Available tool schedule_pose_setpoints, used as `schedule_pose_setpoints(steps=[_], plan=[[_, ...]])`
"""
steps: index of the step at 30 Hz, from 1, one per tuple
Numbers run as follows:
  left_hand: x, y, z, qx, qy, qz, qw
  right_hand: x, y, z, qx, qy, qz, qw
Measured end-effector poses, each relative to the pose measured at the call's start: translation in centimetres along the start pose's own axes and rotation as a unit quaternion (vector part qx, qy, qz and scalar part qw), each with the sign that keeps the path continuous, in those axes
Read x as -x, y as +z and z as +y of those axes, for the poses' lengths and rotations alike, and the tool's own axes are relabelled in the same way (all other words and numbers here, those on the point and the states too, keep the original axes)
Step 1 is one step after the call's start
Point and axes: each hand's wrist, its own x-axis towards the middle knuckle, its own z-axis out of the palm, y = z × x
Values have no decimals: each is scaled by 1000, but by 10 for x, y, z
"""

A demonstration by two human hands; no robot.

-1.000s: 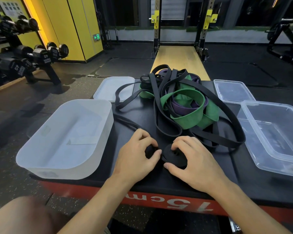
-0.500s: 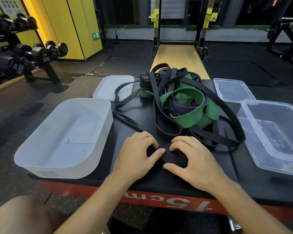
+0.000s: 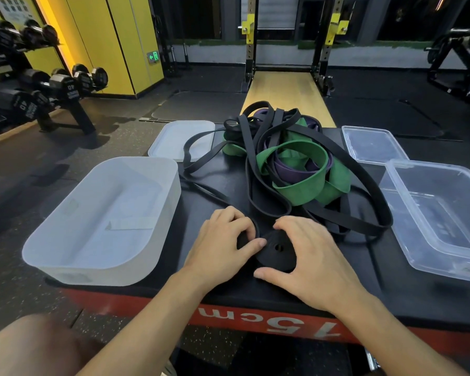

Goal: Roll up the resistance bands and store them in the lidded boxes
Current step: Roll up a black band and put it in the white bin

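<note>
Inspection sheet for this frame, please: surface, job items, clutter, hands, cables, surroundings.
Surface: black platform top, red side marked 15cm.
Job's things: black band roll part-wound; band pile of green, purple and black, tangled; frosted box and clear box open, no bands inside; frosted lid and clear lid lie behind them.
Clutter: nothing seen.
Hands: left hand and right hand both grip the roll.
Cables: nothing seen.
Surroundings: dumbbell rack left, squat rack ahead.

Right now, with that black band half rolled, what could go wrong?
The black roll, held by the left hand and right hand, might spring open if either grip slips. Its loose tail leads toward the tangled pile, so rolling could snag. The frosted box seems to overhang the platform edge; a nudge may tip it.
</note>
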Motion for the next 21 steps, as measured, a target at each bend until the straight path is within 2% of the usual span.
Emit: schedule_pose_setpoints(steps=[2,6,11,16,21], plan=[[0,0,1,5,-3,2,1000,-1,1,0,23,25,24,999],[2,-1,3,-8,3,8,1000,-3,4,3,0,32,18,999],[3,-3,6,-41,10,15,999,-4,0,5,-39,-11,7,999],[4,-2,6,-50,9,20,999,-3,-8,7,-95,-69,-43,992],[3,-3,7,-46,3,6,999,1,-10,2,-76,-70,-53,993]])
